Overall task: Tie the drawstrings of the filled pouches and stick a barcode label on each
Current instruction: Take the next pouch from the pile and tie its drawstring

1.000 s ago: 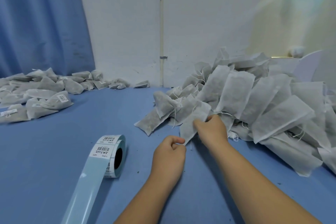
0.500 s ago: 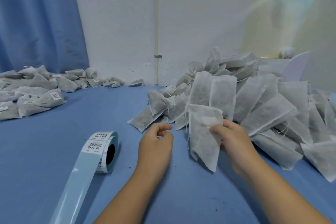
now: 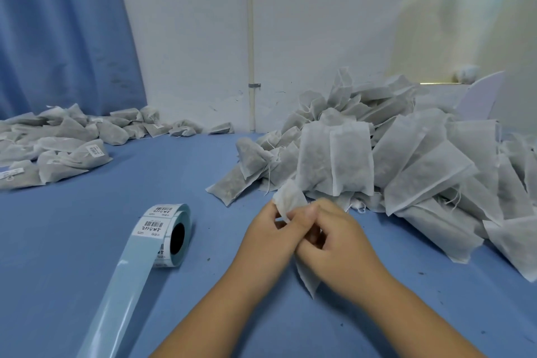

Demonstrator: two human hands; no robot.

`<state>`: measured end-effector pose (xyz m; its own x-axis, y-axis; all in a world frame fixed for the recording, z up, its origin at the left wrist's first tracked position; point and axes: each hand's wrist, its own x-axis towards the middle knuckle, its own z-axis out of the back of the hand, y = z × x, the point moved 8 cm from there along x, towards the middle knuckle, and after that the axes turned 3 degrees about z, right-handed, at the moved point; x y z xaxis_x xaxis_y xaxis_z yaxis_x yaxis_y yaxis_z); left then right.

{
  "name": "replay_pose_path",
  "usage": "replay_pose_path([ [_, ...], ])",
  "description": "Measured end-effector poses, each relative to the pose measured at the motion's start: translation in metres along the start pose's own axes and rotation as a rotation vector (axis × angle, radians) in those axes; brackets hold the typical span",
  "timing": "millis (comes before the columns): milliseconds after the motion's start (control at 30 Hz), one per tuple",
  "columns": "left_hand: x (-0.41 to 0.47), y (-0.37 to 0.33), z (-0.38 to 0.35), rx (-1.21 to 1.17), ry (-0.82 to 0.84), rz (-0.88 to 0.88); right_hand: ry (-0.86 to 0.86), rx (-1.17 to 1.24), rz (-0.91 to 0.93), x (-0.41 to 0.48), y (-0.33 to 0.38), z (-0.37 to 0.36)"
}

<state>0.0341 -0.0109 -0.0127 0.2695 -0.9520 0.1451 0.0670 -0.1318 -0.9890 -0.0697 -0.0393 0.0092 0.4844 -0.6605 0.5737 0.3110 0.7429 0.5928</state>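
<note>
Half a second ago the hands were apart, the right one holding the pouch point(image 3: 291, 200) flat beside the untied pile point(image 3: 412, 166) and the left one empty; now the left hand point(image 3: 266, 241) and right hand point(image 3: 341, 241) meet above the blue table point(image 3: 87, 212), both clamped on that pouch, which is bunched between them; its top pokes up past the fingers, its lower end hangs under the right hand; the left fingers seem to pinch the neck, though the drawstring is hidden; the label roll point(image 3: 171, 237) stands to the left, its backing strip cut off below; the labelled pouches point(image 3: 61, 151) lie at far left.
</note>
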Motion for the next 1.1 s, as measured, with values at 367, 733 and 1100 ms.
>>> replay_pose_path([
  [367, 0.008, 0.009, 0.034, -0.184, -0.22, 0.126, -0.245, 0.365, -0.255, 0.002, -0.025, 0.031],
  [733, 0.004, 0.002, 0.021, -0.085, -0.004, 0.116, -0.091, 0.48, -0.263, 0.004, -0.011, 0.025],
  [1100, -0.001, -0.016, 0.017, 0.298, 0.037, -0.054, -0.021, 0.366, -0.219, 0.005, -0.007, 0.031],
])
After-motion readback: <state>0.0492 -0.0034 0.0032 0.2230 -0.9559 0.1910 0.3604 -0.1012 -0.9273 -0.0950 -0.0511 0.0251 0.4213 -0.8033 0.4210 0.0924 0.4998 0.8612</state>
